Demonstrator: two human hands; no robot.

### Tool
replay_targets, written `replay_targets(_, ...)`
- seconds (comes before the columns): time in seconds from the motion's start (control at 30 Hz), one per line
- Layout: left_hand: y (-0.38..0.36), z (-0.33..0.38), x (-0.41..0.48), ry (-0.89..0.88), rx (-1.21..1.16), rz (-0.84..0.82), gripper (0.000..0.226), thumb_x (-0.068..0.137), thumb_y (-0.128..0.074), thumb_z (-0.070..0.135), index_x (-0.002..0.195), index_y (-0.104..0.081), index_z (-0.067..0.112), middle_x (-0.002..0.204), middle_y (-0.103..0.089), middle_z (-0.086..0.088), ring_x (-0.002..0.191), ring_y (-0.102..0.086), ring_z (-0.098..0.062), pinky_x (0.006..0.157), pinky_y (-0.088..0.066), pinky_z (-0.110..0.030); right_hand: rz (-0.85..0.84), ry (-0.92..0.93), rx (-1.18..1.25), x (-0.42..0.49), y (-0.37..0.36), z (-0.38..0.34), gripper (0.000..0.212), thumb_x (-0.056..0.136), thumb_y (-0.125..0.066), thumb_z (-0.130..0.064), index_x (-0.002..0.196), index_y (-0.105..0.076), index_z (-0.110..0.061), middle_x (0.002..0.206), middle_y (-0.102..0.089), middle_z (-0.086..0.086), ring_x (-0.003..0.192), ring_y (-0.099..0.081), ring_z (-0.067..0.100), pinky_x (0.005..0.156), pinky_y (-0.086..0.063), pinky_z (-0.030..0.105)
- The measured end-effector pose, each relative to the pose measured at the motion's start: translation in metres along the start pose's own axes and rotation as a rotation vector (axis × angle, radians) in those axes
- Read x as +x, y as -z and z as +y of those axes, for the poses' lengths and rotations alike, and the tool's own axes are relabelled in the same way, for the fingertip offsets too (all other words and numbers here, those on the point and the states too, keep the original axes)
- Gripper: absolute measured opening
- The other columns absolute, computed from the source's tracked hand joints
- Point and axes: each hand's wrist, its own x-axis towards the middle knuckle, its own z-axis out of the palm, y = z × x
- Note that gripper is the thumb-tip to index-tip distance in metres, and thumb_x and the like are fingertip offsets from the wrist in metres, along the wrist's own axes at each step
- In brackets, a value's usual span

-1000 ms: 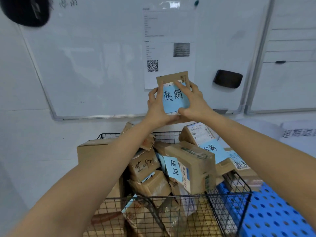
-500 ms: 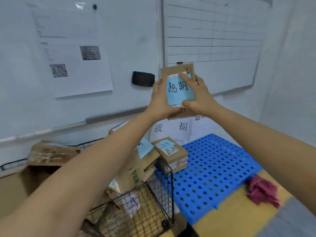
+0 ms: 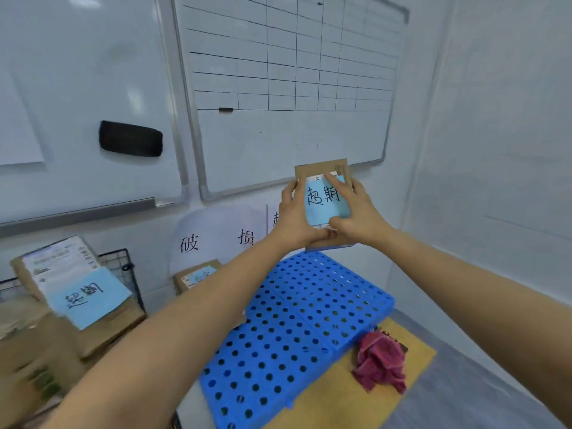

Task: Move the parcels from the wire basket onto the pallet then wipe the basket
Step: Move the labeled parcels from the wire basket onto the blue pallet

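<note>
Down at the lower left of the frame, brown parcels (image 3: 77, 308) are heaped in the wire basket (image 3: 120, 264), the top one tilted and carrying a blue note with black handwriting. Above them, on the whiteboard (image 3: 93, 88) at upper left, sits a black eraser (image 3: 130, 139). Toward the middle, a second gridded whiteboard (image 3: 294, 72) hangs on the wall, and under it a white sheet (image 3: 216, 239) bears two printed characters. A small box (image 3: 198, 275) with a blue note stands at the near-left edge of the blue perforated pallet (image 3: 297, 329), partly hidden by the left forearm. Both arms reach forward over the pallet. The left hand (image 3: 297, 218) and the right hand (image 3: 356, 215) are closed together on one small cardboard parcel (image 3: 325, 199), held upright in the air above the pallet's far end, its blue handwritten note facing the camera; left fingers wrap its left edge, right fingers lie across its front and lower edge. At lower right, a crumpled red cloth (image 3: 380, 363) lies on a yellow mat (image 3: 340, 397), just beside the pallet's near corner.
</note>
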Motion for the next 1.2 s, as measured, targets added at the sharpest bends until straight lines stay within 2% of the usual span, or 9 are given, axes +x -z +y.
replay_targets(0.13, -0.046, -0.018, 0.023, 0.036, -0.031, -0.006, 0.129, 0.029, -0.059, 0.063, 0.144, -0.019, 0.018, 0.142, -0.019, -0.008, 0.133, -0.025, -0.018, 0.101, -0.024, -0.018, -0.07, -0.022, -0.002, 0.009, 0.001, 0.051, 0.092, 0.057, -0.05, -0.032, 0.144, -0.022, -0.037, 0.149, -0.017, 0.009, 0.133, -0.024, 0.028, 0.11, -0.027, 0.037)
replay_targets(0.37, -0.1, -0.069, 0.063, 0.195, 0.032, -0.061, 0.131, 0.029, -0.059, 0.065, 0.145, -0.016, 0.02, 0.143, -0.021, -0.008, 0.134, -0.02, -0.022, 0.111, -0.03, -0.037, -0.185, -0.071, 0.013, 0.041, -0.029, 0.124, 0.093, 0.057, -0.051, -0.035, 0.145, -0.02, -0.038, 0.15, -0.016, 0.008, 0.133, -0.024, 0.029, 0.108, -0.027, 0.039)
replay_targets(0.6, -0.132, -0.158, 0.096, 0.347, 0.113, -0.096, 0.126, 0.032, -0.059, 0.071, 0.142, -0.021, 0.023, 0.141, -0.029, -0.003, 0.133, -0.02, -0.019, 0.113, -0.026, -0.033, -0.306, -0.115, 0.071, 0.082, -0.093, 0.177, 0.103, 0.045, -0.041, -0.055, 0.144, -0.02, -0.037, 0.149, -0.02, 0.01, 0.134, -0.025, 0.028, 0.11, -0.027, 0.041)
replay_targets(0.73, -0.15, -0.232, 0.106, 0.482, 0.216, -0.125, 0.125, 0.033, -0.061, 0.077, 0.142, -0.022, 0.029, 0.14, -0.034, 0.001, 0.131, -0.027, -0.015, 0.105, -0.013, -0.017, -0.403, -0.136, 0.097, 0.103, -0.136, 0.195, 0.093, 0.057, -0.05, -0.041, 0.145, -0.019, -0.035, 0.149, -0.02, 0.01, 0.134, -0.025, 0.027, 0.111, -0.027, 0.038)
replay_targets(0.83, -0.151, -0.253, 0.108, 0.508, 0.253, -0.13, 0.113, 0.04, -0.052, 0.075, 0.14, -0.025, 0.03, 0.138, -0.036, 0.002, 0.133, -0.026, -0.016, 0.105, -0.008, -0.015, -0.491, -0.132, 0.113, 0.122, -0.165, 0.211, 0.092, 0.059, -0.05, -0.037, 0.146, -0.019, -0.035, 0.149, -0.02, 0.01, 0.135, -0.024, 0.026, 0.11, -0.027, 0.038)
replay_targets(0.9, -0.15, -0.259, 0.108, 0.473, 0.318, -0.129, 0.1, 0.047, -0.036, 0.071, 0.138, -0.032, 0.032, 0.139, -0.037, 0.003, 0.133, -0.026, -0.016, 0.111, -0.005, -0.022, -0.562, -0.108, 0.123, 0.133, -0.185, 0.22, 0.093, 0.059, -0.05, -0.037, 0.146, -0.018, -0.034, 0.149, -0.02, 0.011, 0.133, -0.026, 0.027, 0.109, -0.029, 0.039)
replay_targets(0.97, -0.151, -0.268, 0.104, 0.492, 0.354, -0.104, 0.095, 0.05, -0.029, 0.073, 0.137, -0.035, 0.034, 0.141, -0.037, 0.005, 0.134, -0.024, -0.018, 0.115, -0.009, -0.033, -0.647, -0.08, 0.124, 0.142, -0.206, 0.228, 0.092, 0.061, -0.051, -0.036, 0.147, -0.018, -0.031, 0.149, -0.02, 0.011, 0.132, -0.027, 0.028, 0.108, -0.03, 0.041)
replay_targets(1.1, -0.152, -0.302, 0.101, 0.802, 0.21, 0.037, 0.119, 0.04, -0.05, 0.079, 0.143, -0.02, 0.029, 0.143, -0.028, 0.002, 0.133, -0.021, -0.02, 0.112, -0.023, -0.031, -0.75, -0.025, 0.129, 0.163, -0.242, 0.238, 0.093, 0.059, -0.049, -0.036, 0.147, -0.018, -0.028, 0.146, -0.024, 0.012, 0.127, -0.032, 0.027, 0.104, -0.036, 0.038)
replay_targets(1.2, -0.149, -0.314, 0.108, 0.877, 0.15, 0.07, 0.121, 0.035, -0.053, 0.076, 0.142, -0.022, 0.028, 0.142, -0.027, -0.001, 0.133, -0.022, -0.019, 0.112, -0.025, -0.031, -0.787, 0.014, 0.146, 0.18, -0.264, 0.247, 0.093, 0.06, -0.048, -0.036, 0.147, -0.019, -0.026, 0.144, -0.026, 0.012, 0.125, -0.035, 0.026, 0.1, -0.038, 0.033)
